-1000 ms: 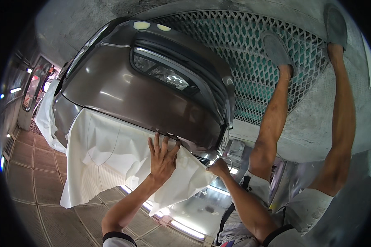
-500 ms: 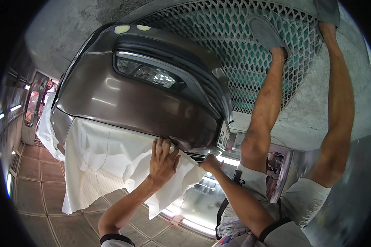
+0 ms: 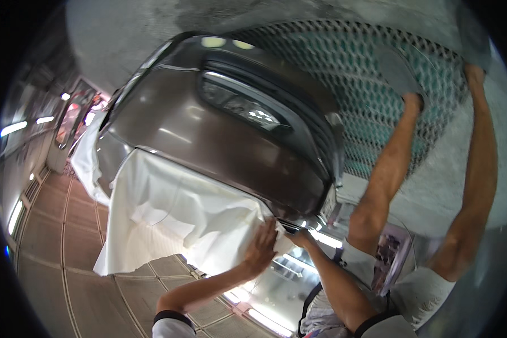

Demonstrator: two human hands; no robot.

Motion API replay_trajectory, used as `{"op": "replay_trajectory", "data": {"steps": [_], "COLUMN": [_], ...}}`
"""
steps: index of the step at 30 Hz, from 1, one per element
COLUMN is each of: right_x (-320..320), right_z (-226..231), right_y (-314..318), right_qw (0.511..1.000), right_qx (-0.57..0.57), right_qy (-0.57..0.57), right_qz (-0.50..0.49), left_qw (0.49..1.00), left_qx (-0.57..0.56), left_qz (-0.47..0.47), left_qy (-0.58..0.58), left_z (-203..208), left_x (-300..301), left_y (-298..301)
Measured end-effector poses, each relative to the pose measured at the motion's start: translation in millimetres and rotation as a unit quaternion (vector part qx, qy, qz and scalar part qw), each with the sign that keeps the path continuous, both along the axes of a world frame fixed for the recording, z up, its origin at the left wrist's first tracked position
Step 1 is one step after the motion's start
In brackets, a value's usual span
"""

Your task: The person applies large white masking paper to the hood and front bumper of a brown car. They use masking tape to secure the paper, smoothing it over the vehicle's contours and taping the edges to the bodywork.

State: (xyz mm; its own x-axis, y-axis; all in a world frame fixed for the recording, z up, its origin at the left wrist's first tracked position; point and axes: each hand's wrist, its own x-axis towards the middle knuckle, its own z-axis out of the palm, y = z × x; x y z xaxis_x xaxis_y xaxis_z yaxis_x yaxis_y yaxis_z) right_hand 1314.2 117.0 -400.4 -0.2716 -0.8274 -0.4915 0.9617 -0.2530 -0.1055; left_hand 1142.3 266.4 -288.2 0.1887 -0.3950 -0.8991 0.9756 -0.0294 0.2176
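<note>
A white sheet [image 3: 169,197] hangs in folds along the edge of a dark brown car [image 3: 152,124]. Against its right-hand part lies my left hand [image 3: 260,249], fingers stretched and somewhat blurred by motion, close to the car's edge. Just right of it, my right hand [image 3: 303,239] is closed at the sheet's corner, beside the dark gap along the bodywork. Its fingertips are partly hidden. The two hands are a short way apart. A clear lamp [image 3: 245,107] sits in the car's body beyond them.
Beyond the car is a metal floor grating [image 3: 355,101] edged by grey concrete [image 3: 135,34]. My bare legs [image 3: 391,158] stand at the right, one foot on the grating. A second white cover [image 3: 87,158] hangs at the car's left end. Tube lights [image 3: 14,129] line the wall.
My left hand has slid right along the sheet, closer to my right hand. The right hand stays at the sheet's corner. The whole view has turned, shifting the car rightward in the picture.
</note>
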Motion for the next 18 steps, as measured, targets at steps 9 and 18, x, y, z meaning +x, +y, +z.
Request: {"op": "replay_trajectory", "data": {"steps": [9,18], "right_x": [27.6,1.4], "right_z": [-19.7,-69.3], "right_y": [48.0,249.5], "right_qw": [0.978,0.871], "right_qx": [0.207,0.261], "right_qy": [0.002,-0.177], "right_qz": [0.022,-0.376], "left_qw": [0.990,0.978], "left_qx": [-0.038,-0.057], "left_qz": [-0.135,-0.200], "left_qy": [0.002,-0.007], "left_z": [11.0,-3.0], "left_x": [52.2,108.1], "left_y": [-93.5,-201.0]}}
